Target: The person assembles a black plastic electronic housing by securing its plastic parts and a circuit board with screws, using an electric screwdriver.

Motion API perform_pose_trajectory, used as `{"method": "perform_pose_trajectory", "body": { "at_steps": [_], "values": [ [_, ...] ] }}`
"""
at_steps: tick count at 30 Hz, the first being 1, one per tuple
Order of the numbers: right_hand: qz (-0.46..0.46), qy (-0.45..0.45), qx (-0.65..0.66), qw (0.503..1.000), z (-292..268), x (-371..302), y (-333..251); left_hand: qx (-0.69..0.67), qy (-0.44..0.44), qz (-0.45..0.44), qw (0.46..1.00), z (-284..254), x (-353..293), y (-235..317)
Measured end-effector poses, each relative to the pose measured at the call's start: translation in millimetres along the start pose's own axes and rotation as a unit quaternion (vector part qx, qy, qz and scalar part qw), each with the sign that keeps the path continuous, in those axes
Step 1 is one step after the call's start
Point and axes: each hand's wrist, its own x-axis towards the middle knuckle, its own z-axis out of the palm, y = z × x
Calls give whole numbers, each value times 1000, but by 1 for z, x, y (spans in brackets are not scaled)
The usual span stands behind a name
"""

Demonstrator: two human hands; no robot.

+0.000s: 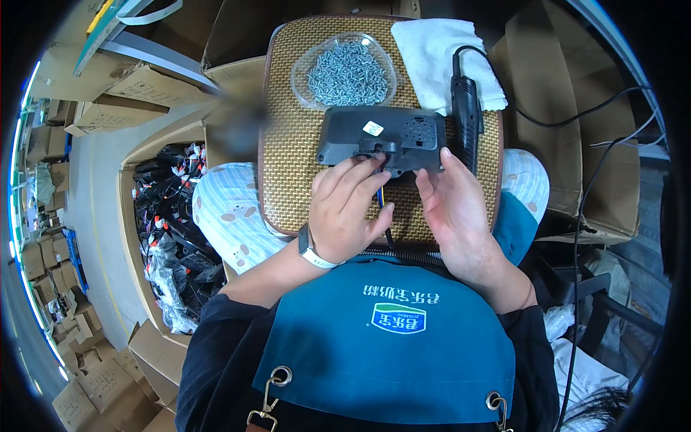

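A dark grey plastic housing (345,129) with a white sticker and a patch of vent holes lies on the woven stool top. My left hand (347,201) bends its fingers over the middle of the housing's near edge, where a cable (381,196) with blue and yellow wires comes out. The fingertips press on the cable at its entry; the thumb lies lower, beside the wires. At the near right corner, my right hand (457,205) grips the housing's edge between thumb and fingers, palm turned inward. Some of its fingers are hidden.
Behind the housing, a clear plastic tray (301,74) holds many small silver screws (349,72). A black electric screwdriver (466,119) lies close to the right, partly on a white towel (439,54), its cord running right. Open cardboard boxes flank the stool; the left one (129,216) contains wired black parts.
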Motion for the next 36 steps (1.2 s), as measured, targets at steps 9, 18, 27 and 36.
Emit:
{"method": "perform_pose_trajectory", "body": {
  "at_steps": [9,18,27,36],
  "values": [
    [-51,-113,-60,990,26,-6,-39,-96,106,-45,989,-39,37,-32],
    [-74,-207,-212,952,89,72,-48,39,-32,-11,999,-50,93,-74],
    [-66,-85,-266,958,91,108,-19,135,49,-111,983,-27,75,-98],
    [-62,-59,-272,959,87,116,-15,130,40,-126,983,-24,74,-100]
  ]
}}
